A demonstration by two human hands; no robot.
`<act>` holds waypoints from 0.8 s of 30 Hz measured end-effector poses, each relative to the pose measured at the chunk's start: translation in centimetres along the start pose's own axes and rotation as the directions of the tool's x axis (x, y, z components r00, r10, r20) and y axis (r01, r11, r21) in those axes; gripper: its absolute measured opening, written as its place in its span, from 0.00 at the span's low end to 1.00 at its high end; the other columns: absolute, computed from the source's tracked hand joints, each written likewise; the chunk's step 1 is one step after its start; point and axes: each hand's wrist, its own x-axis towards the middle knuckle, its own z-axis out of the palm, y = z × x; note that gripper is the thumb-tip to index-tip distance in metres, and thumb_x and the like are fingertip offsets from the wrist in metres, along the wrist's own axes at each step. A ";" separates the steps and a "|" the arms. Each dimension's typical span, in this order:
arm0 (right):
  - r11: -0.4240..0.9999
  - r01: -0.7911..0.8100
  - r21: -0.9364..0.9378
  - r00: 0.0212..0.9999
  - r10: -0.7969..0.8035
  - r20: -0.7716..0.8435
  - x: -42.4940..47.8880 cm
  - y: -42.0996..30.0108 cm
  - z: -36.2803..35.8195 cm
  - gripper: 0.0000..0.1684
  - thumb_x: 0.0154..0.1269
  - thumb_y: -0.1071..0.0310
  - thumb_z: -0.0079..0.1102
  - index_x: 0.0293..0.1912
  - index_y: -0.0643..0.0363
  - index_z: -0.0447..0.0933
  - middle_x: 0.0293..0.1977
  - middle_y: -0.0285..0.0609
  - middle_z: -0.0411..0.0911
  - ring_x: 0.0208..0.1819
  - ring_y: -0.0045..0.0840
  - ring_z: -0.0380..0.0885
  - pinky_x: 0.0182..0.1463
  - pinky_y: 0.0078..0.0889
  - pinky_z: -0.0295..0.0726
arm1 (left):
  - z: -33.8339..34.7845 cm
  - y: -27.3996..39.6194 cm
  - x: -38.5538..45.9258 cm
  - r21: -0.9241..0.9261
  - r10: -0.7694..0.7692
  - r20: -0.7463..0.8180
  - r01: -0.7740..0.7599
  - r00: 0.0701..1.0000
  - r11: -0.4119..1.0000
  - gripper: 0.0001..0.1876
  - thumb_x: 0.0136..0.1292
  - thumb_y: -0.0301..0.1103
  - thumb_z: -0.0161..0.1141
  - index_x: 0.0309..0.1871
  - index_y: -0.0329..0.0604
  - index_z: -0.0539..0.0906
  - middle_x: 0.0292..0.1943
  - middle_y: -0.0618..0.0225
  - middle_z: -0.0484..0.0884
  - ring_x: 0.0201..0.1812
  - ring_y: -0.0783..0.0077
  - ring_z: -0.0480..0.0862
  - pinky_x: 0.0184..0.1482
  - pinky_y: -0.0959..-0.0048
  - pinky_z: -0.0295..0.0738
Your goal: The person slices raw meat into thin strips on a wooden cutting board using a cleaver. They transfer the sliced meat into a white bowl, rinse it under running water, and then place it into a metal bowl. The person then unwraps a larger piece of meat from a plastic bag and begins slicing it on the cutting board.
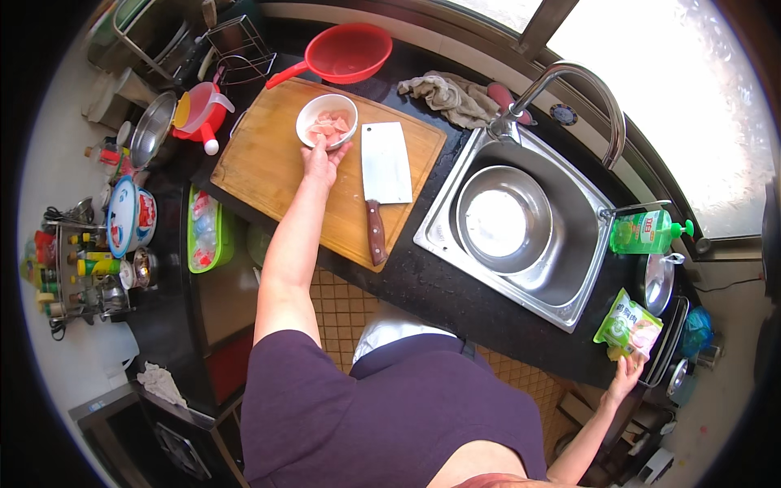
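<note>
My left hand (321, 165) grips the near rim of a white bowl (303, 116) with pieces of pale pink raw meat (329, 128) in it. The bowl is over the far part of a wooden cutting board (274, 165). To its right, a cleaver (386, 165) lies flat on the board, its brown wooden handle towards me. Far off to the right, my right hand (623, 379) pinches the lower edge of a green and white plastic food package (628, 324). The package bears printing and stands out over the counter beside the sink.
A steel basin (504, 219) sits inside the stainless sink (573, 244) under a curved faucet (567, 68). Green soap bottle (640, 233) stands on the sink's right. Beyond the board are a red strainer (349, 53) and a crumpled cloth (448, 97). A green bin (210, 235) stands left.
</note>
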 end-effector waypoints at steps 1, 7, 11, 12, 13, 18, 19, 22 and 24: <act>0.999 0.043 0.021 0.997 -0.045 0.067 -0.7 -1.1 1.6 0.39 0.61 0.73 0.61 0.69 0.55 0.56 0.57 0.53 0.67 0.59 0.32 0.68 0.63 0.32 0.65 | 0.2 -0.3 -0.2 0.046 0.032 -0.012 -0.032 0.999 0.998 0.23 0.70 0.39 0.52 0.62 0.45 0.58 0.56 0.52 0.70 0.49 0.57 0.81 0.40 0.64 0.86; 0.995 0.011 0.102 0.868 -0.060 0.492 -6.4 -9.6 14.5 0.34 0.61 0.76 0.58 0.66 0.58 0.61 0.54 0.49 0.73 0.53 0.28 0.74 0.57 0.29 0.73 | 5.6 2.3 -9.0 0.384 0.043 0.150 -0.098 0.988 0.918 0.23 0.66 0.25 0.45 0.64 0.42 0.57 0.58 0.54 0.69 0.51 0.58 0.80 0.43 0.61 0.86; 0.993 -0.002 0.119 0.603 -0.093 0.793 -8.9 -12.8 23.8 0.32 0.63 0.71 0.58 0.66 0.59 0.61 0.56 0.47 0.72 0.51 0.27 0.76 0.51 0.29 0.78 | 9.3 0.5 -13.9 0.390 -0.183 0.309 0.051 0.933 0.919 0.27 0.62 0.21 0.44 0.66 0.44 0.57 0.57 0.56 0.69 0.50 0.60 0.80 0.40 0.62 0.87; 0.987 -0.017 0.161 0.548 -0.126 0.827 -9.1 -12.6 25.8 0.35 0.63 0.69 0.59 0.67 0.58 0.59 0.57 0.46 0.72 0.51 0.26 0.76 0.50 0.28 0.78 | 10.9 -0.2 -15.2 0.424 -0.258 0.330 0.101 0.908 0.900 0.26 0.62 0.22 0.45 0.65 0.43 0.58 0.56 0.55 0.70 0.50 0.60 0.81 0.40 0.62 0.87; 0.985 -0.076 0.157 0.517 -0.095 0.850 -9.4 -13.4 27.5 0.38 0.63 0.66 0.60 0.69 0.57 0.55 0.57 0.48 0.71 0.49 0.26 0.77 0.50 0.28 0.78 | 12.2 -1.0 -16.3 0.459 -0.331 0.349 0.148 0.877 0.876 0.26 0.62 0.22 0.45 0.65 0.42 0.59 0.56 0.55 0.71 0.50 0.61 0.81 0.40 0.62 0.87; 0.800 -0.563 0.210 0.476 0.106 0.873 -8.3 -15.1 31.2 0.42 0.60 0.60 0.63 0.68 0.59 0.54 0.54 0.53 0.70 0.49 0.31 0.78 0.47 0.31 0.82 | 15.8 -6.3 -19.3 0.591 -0.560 0.476 0.225 0.678 0.775 0.29 0.60 0.23 0.48 0.67 0.41 0.58 0.57 0.56 0.71 0.52 0.62 0.80 0.39 0.66 0.87; 0.792 -0.565 0.233 0.509 0.112 0.854 -7.9 -14.5 31.4 0.39 0.60 0.63 0.61 0.67 0.60 0.55 0.54 0.52 0.70 0.49 0.32 0.78 0.46 0.32 0.83 | 16.4 -7.1 -19.7 0.599 -0.582 0.527 0.216 0.619 0.771 0.31 0.60 0.24 0.48 0.68 0.41 0.57 0.58 0.56 0.71 0.53 0.62 0.79 0.39 0.66 0.87; 0.764 -0.561 0.319 0.590 0.098 0.802 -6.8 -12.6 31.1 0.34 0.58 0.73 0.54 0.64 0.60 0.57 0.53 0.49 0.71 0.50 0.32 0.78 0.47 0.35 0.84 | 18.5 -8.7 -19.6 0.710 -0.619 0.538 0.088 0.573 0.698 0.33 0.58 0.24 0.49 0.69 0.42 0.56 0.48 0.58 0.78 0.42 0.64 0.84 0.39 0.67 0.85; 0.754 -0.523 0.397 0.672 0.079 0.736 -6.2 -11.6 31.3 0.36 0.52 0.80 0.46 0.63 0.60 0.58 0.52 0.48 0.72 0.50 0.31 0.78 0.46 0.38 0.85 | 18.9 -9.9 -17.0 0.849 -0.603 0.512 -0.257 0.612 0.461 0.39 0.61 0.28 0.54 0.73 0.44 0.49 0.38 0.62 0.81 0.31 0.70 0.83 0.35 0.74 0.80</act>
